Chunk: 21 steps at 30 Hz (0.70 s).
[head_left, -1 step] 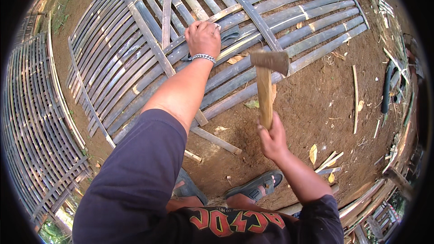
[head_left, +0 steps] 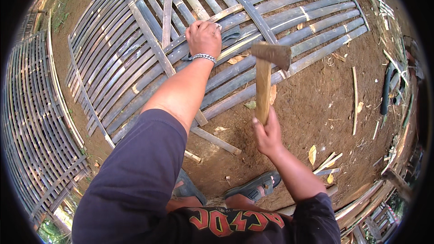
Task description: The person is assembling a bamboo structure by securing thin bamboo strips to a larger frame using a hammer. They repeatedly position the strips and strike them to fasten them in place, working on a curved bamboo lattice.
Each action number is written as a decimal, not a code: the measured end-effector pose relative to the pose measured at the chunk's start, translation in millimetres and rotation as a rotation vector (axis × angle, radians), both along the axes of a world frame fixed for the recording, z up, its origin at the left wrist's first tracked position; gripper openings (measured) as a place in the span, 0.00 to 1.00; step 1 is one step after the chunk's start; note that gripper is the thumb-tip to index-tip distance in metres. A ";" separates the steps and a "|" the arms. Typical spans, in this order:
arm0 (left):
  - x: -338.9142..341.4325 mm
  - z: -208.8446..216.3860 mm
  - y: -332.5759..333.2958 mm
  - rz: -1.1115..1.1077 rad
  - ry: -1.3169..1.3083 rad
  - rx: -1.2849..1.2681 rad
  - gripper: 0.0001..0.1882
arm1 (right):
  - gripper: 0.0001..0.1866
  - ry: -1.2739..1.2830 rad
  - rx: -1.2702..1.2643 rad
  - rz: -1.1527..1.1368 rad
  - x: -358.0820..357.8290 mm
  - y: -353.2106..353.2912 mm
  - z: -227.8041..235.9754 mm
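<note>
My right hand (head_left: 267,135) is wrapped round the wooden handle of a hatchet (head_left: 263,91), its dark metal head raised above the near edge of a bamboo slat panel (head_left: 235,83). Over on the panel, my left hand (head_left: 203,38) presses down with curled fingers where a diagonal bamboo strip (head_left: 227,12) crosses the slats. Something small and pale shows at its thumb and fingertips, too small to name. A dark flat piece (head_left: 232,35), perhaps rubber or cloth, lies under that hand and sticks out to its right.
Another slatted bamboo panel (head_left: 34,122) stands at the far left. A loose bamboo strip (head_left: 217,141) lies on the brown soil before my sandalled feet (head_left: 255,187). Thin offcuts (head_left: 327,162) and dry leaves are scattered at right, with a dark curved tube-like piece (head_left: 386,89) farther out.
The hatchet and my right hand have shifted slightly upward in view, and the hatchet's head has tilted a little. My left hand stays in place on the panel.
</note>
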<state>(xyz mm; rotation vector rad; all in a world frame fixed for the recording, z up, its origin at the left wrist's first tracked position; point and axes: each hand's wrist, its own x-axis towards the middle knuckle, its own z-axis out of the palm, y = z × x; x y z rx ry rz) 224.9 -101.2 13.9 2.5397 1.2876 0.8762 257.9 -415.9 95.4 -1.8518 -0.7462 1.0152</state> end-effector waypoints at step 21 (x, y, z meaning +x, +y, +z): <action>-2.5 3.1 2.9 0.042 -0.008 -0.027 0.06 | 0.29 -0.276 -0.149 0.024 -3.4 98.6 -7.3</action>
